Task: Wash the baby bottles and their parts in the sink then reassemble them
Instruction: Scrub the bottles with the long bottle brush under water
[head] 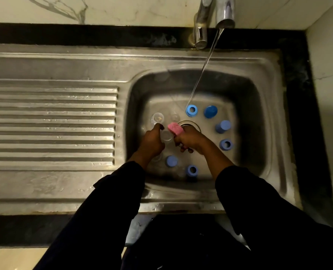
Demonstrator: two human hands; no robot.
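Clutching a clear bottle (166,135), left hand (152,143) sits beside right hand (191,141) squeezing pink sponge (175,129), clear of sink walls (248,114).

Readable text: none could be read anywhere.
Tap (225,12): no brand was legible on the metal.
Sink (200,61): no stamp or number was legible.
Blue caps (210,111): no print was legible.
Clear bottles (157,117): too blurred to read any marks.
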